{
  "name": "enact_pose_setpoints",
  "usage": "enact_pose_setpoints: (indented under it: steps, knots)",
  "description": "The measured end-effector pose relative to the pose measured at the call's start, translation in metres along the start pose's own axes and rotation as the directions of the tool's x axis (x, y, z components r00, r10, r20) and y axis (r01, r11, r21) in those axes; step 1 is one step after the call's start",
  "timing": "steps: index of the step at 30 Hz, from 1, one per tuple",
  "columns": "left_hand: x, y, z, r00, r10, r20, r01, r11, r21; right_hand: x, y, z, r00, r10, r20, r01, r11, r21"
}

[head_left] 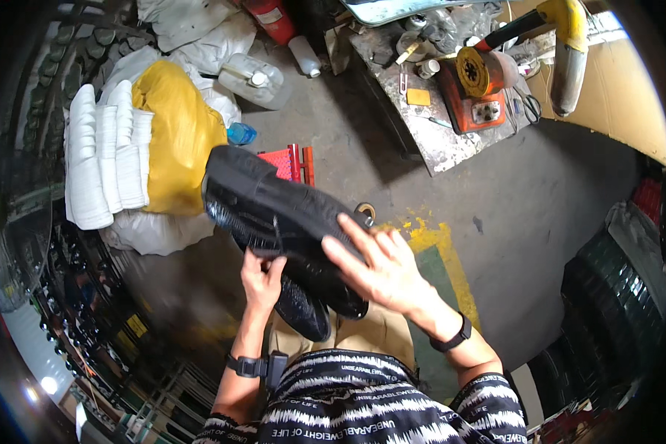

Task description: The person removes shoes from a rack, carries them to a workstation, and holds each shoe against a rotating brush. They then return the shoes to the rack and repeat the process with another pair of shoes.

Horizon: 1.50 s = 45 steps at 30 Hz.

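A pair of black shoes is in front of my body, side by side and slanting from upper left to lower right. The upper black shoe [277, 203] is tilted so that its side and sole edge show. Below it the toe of the other black shoe [305, 309] points toward me. My left hand [261, 280] is closed on the shoes near their middle, thumb and fingers pinching an edge. Across the front part of the upper shoe lies my right hand [385, 270], with its fingers stretched and apart, touching the surface.
Behind the shoes is a red perforated stool [280, 164]. To the left, a yellow sack [177, 140] and stacked white bundles [105, 159] lie by a translucent jug [253, 81]. A cluttered workbench [451, 152] at upper right holds an orange machine [470, 96]. Black stacked goods [607, 281] stand at right.
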<state>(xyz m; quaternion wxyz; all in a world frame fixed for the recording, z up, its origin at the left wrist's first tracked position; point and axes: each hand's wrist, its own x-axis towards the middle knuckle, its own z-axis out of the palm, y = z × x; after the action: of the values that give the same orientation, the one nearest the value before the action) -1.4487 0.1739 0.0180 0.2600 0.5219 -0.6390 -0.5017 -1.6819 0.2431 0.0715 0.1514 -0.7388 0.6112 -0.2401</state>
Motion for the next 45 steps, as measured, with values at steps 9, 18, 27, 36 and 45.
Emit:
enact_pose_setpoints:
  steps: [9, 18, 27, 36, 45]
  knots:
    - [-0.032, 0.003, -0.037, 0.947, 0.310, -0.080, -0.244, 0.861, 0.446, -0.011, -0.019, 0.006, 0.943, 0.279, 0.180, -0.320, 0.615, 0.721]
    - [-0.050, -0.035, -0.085, 0.970, -0.235, -0.068, 0.205, 0.931, -0.302, -0.009, -0.044, 0.024, 0.979, 0.202, -0.036, -0.093, 0.593, 0.800]
    - [-0.005, 0.062, -0.020, 0.834, -0.465, -0.299, 0.345, 0.861, -0.375, -0.002, -0.002, 0.068, 0.699, 0.458, 0.549, -0.560, -0.127, 0.819]
    - [0.010, -0.010, -0.018, 0.936, -0.272, -0.222, 0.296, 0.952, 0.078, -0.007, -0.010, 0.059, 0.862, 0.427, 0.272, -0.502, 0.646, 0.575]
    - [-0.048, -0.090, -0.051, 0.746, -0.561, -0.359, 0.564, 0.819, -0.108, -0.007, 0.018, 0.219, 0.588, 0.653, 0.478, -0.616, -0.023, 0.788]
